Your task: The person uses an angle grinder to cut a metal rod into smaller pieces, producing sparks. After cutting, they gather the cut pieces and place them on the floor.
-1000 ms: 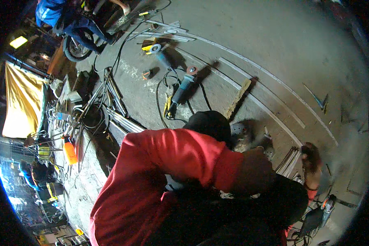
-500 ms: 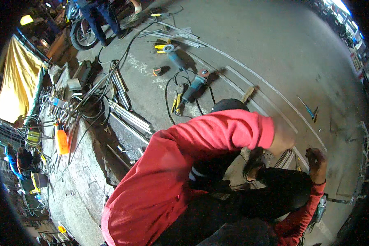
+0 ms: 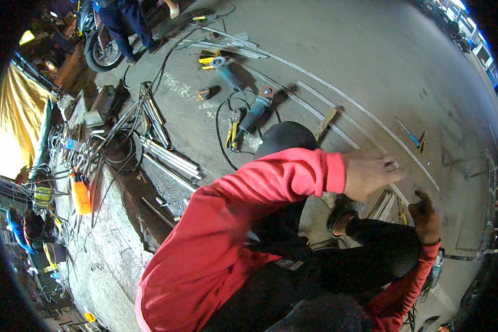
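My left hand, in a red sleeve, reaches across from the left over thin metal strips on the ground. Its fingers are stretched out and apart, with nothing plainly held. Further right, in shadow, my right hand is raised beside my knee, near the close end of a strip. Its thumb and a finger stand apart, and I see nothing between them. Below my left hand, a bundle of thin metal bars lies by my shoe. A flat wooden piece rests across the strips beyond my left knee.
Two blue angle grinders lie ahead with black cables. A slim blue-handled tool is on the right. At left are metal tubes, an orange bottle and a concrete ledge. A person stands by a motorcycle.
My left hand has drawn back slightly to the left, away from my right hand, and its fingers now show stretched out. My right hand's thumb and finger have parted. The view has shifted slightly.
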Available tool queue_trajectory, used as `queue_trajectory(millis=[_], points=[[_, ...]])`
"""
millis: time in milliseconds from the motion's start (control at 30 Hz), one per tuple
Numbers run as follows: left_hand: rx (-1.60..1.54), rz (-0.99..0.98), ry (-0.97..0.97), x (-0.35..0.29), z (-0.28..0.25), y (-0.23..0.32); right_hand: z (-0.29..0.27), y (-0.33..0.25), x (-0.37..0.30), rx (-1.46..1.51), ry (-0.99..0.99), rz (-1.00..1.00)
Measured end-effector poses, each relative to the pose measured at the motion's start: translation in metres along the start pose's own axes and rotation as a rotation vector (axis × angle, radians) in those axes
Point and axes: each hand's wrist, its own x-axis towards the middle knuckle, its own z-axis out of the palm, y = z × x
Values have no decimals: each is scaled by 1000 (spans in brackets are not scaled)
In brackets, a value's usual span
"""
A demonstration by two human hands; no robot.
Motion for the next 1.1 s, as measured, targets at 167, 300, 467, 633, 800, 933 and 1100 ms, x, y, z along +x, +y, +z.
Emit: queue_trajectory(millis=[167, 300, 467, 633, 800, 933, 1100], points=[[46, -97, -591, -6, -23, -20, 0, -30, 20, 137, -238, 39], [-119, -99, -657, -20, -52, -38, 7, -35, 67, -92, -607, -198], [-457, -72, -492, -28, -42, -153, 98, 0, 205, -416, -820, -371], [-585, -868, -518, -66, 24, -325, 281, 10, 367, 93, -219, -465], [-888, -1284, -175, -117, 97, -434, 417, -26, 411, 250, -54, -393], [-1055, -1489, 49, -138, 125, -477, 474, -54, 448, 153, 75, -241], [-697, -1454, 124, -167, 129, -556, 518, -74, 465, -64, -13, -62]])
